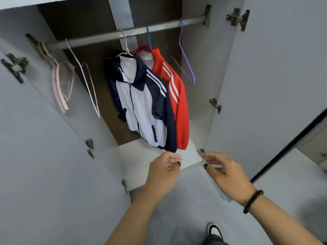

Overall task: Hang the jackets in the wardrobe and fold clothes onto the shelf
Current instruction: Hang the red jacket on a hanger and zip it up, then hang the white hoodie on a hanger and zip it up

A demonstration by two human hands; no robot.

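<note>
Both hands hang loose and empty, left hand (165, 167) just under the navy-and-white jacket (143, 106) hem, right hand (223, 171) lower right; red jacket (177, 96) hangs too (folding seemingly remains)

A navy jacket (141, 103), white across the chest with white stripes along the shoulder, hangs zipped on a white hanger (126, 48) from the rail (109, 36) of the open wardrobe (200, 85). Just beside it, partly behind and touching, hangs a red jacket (178, 103) with white shoulder stripes on a blue hanger (149, 38). Both jackets hang near the middle of the rail, their hems just above the white shelf (138, 156) at the wardrobe's bottom. Spare hangers hang bare on the rail: pink ones (58, 85) at the far left, a white one (88, 85) next, a purple one (185, 59) at the right.
</note>
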